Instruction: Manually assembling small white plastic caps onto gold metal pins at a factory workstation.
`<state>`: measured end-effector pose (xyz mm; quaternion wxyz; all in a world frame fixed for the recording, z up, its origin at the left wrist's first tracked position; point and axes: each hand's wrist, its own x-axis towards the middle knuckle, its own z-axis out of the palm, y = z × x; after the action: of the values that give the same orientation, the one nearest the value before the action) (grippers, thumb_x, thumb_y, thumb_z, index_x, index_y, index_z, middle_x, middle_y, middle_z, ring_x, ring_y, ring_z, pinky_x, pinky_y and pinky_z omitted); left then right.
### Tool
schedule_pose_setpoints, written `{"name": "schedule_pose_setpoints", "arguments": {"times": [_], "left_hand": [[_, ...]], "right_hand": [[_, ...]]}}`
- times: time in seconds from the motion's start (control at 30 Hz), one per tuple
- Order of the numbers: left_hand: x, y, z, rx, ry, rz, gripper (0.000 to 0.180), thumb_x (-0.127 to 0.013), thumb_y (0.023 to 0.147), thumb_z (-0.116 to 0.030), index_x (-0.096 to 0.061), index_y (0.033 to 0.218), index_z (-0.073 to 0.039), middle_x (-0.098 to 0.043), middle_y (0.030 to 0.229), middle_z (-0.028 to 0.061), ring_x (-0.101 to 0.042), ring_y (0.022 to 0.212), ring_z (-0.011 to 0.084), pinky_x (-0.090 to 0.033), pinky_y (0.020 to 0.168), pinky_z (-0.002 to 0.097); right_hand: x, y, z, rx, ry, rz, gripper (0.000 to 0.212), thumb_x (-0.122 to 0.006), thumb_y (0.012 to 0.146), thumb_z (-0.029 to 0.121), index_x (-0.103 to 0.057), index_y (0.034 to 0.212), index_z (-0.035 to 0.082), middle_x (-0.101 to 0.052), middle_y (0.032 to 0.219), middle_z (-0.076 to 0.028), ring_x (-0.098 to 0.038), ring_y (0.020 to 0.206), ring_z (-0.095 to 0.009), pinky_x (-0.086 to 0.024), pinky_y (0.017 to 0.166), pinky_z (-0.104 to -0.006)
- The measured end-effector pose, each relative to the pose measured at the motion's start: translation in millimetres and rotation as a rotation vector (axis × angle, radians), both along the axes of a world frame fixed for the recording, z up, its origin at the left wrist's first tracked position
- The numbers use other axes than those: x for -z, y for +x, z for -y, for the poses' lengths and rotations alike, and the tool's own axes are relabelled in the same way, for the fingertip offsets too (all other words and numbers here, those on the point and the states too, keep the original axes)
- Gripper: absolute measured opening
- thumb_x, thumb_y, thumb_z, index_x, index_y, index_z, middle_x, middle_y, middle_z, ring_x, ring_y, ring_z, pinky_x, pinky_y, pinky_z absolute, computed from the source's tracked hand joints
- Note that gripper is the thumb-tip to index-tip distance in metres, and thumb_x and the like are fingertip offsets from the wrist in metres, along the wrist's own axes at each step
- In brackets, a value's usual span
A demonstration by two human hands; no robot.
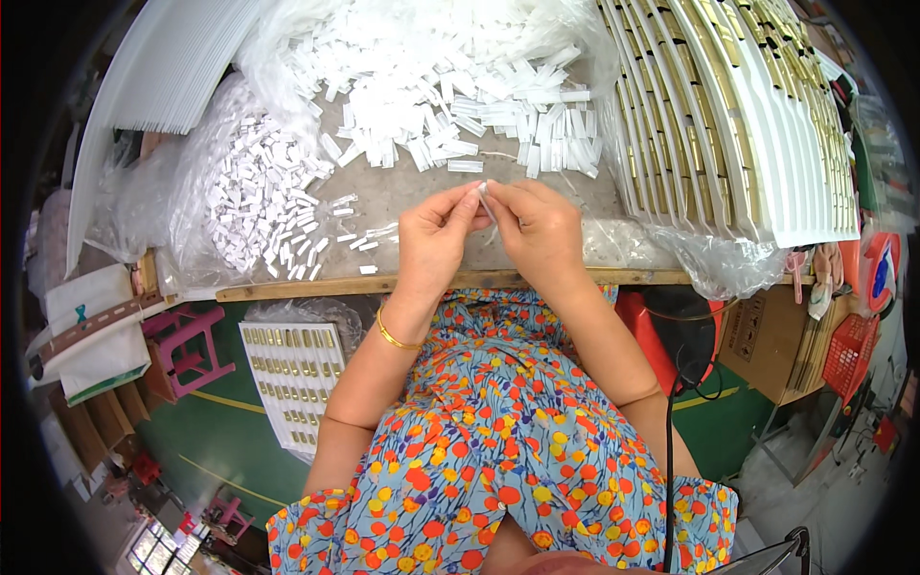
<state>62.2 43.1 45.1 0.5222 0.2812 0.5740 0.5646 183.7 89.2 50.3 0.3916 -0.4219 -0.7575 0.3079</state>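
Note:
My left hand (436, 233) and my right hand (542, 230) meet at the fingertips over the front part of the table. Both are closed in a pinch on a small whitish plastic piece (482, 189), mostly hidden by the fingers. Just beyond them lies a large heap of clear plastic sleeves (412, 110), spilling from a bag. Left of my left hand is a pile of smaller white plastic pieces (259, 187), a few of them scattered loose near my wrist.
White trays holding gold-coloured tubes (690, 125) stack up on the right. Flat white trays (182, 72) stand at the far left. A wooden strip (316, 289) edges the table. Below sit another filled tray (294, 379), a pink stool (192, 347) and a cardboard box (767, 340).

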Motion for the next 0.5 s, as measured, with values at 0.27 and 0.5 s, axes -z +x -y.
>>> {"name": "schedule_pose_setpoints", "arguments": {"times": [0.27,0.5], "left_hand": [[11,-5,-6,-0.213,-0.038,0.275,0.018,-0.063,0.084,-0.01,-0.063,0.094,0.005,-0.066,0.087,0.0121,-0.062,0.073,0.0132,-0.051,0.064,0.0233],[14,-11,-4,-0.193,0.006,0.224,0.018,-0.063,0.084,-0.011,-0.063,0.095,0.005,-0.067,0.085,0.0132,-0.064,0.075,0.0158,-0.05,0.063,0.0234]], "right_hand": [[-3,-8,9,0.049,-0.31,-0.294,0.012,-0.062,0.081,0.008,-0.065,0.09,0.001,-0.063,0.073,-0.004,-0.06,0.066,-0.015,-0.047,0.057,-0.0287],[12,4,11,-0.046,-0.835,-0.345,0.019,-0.064,0.083,0.015,-0.066,0.088,-0.003,-0.064,0.073,-0.002,-0.052,0.063,-0.004,-0.041,0.053,-0.0211]]}}
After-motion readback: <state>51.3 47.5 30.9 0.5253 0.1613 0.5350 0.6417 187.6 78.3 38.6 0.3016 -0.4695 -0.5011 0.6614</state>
